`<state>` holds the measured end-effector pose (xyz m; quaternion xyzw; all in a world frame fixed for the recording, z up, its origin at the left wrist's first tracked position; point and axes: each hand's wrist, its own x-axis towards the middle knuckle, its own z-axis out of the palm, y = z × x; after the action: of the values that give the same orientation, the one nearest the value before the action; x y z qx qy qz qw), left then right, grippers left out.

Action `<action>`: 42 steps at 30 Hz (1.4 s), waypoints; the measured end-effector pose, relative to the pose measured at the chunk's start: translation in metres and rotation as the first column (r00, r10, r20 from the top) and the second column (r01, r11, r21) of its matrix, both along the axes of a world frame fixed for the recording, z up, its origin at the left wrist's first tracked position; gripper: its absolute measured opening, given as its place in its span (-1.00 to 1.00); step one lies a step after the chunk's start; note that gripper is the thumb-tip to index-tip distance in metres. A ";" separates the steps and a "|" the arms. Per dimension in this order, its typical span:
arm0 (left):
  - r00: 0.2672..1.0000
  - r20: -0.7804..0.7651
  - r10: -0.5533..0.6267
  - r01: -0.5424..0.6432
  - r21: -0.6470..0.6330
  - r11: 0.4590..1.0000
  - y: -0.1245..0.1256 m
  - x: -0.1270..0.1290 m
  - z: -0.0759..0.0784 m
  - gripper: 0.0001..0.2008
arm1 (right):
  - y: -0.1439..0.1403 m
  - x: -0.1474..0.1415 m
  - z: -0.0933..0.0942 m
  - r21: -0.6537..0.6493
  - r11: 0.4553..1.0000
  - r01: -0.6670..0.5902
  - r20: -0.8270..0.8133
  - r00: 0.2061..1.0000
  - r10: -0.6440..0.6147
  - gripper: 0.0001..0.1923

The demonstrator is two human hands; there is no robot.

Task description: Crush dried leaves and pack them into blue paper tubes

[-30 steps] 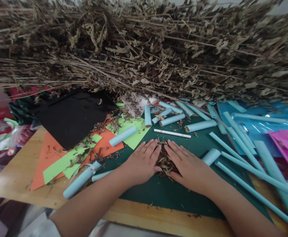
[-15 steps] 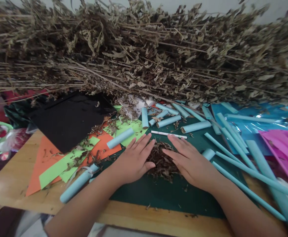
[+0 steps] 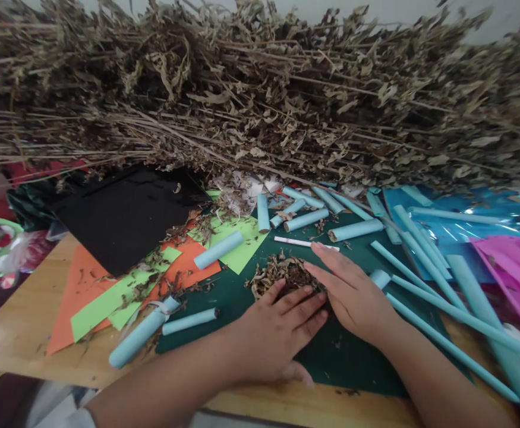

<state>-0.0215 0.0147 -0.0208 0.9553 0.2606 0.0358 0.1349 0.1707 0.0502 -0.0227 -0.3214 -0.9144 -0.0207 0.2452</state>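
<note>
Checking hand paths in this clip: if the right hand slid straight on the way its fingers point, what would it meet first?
The right hand points up-left across the green mat. It already touches the pile of dry leaves; past that, probably the thin white stick, though depth is unclear.

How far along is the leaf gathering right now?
Done: crumbled leaves sit in one small pile on the green mat. In hand: left hand and right hand cup its near side. Left: scraps lie over the coloured paper, and the dried stems lie stacked behind.

Two hands [image 3: 281, 333], one crumbled-leaf pile [image 3: 281, 272], one white stick [image 3: 302, 242], one black sheet [image 3: 126, 214].
</note>
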 end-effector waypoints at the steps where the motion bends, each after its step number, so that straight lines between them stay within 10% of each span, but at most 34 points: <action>1: 1.000 -0.006 0.009 -0.009 -0.006 1.000 -0.002 0.001 -0.004 -0.30 | 0.000 0.000 0.000 -0.004 1.000 -0.004 -0.004 1.000 0.004 -0.55; 28: 0.989 -0.040 0.146 -0.138 0.160 0.977 0.001 0.000 -0.010 -0.20 | 0.005 0.007 0.002 -0.015 0.999 0.043 -0.144 0.989 -0.045 -0.41; 42: 0.969 -0.045 0.241 -0.241 0.015 0.970 0.019 -0.019 0.007 -0.14 | 0.008 0.013 0.005 -0.014 1.000 0.016 -0.104 0.994 -0.018 -0.56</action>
<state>-0.0405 0.0333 -0.0137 0.9178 0.3775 0.0311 0.1188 0.1835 0.0586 -0.0180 -0.3314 -0.8978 0.0001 0.2901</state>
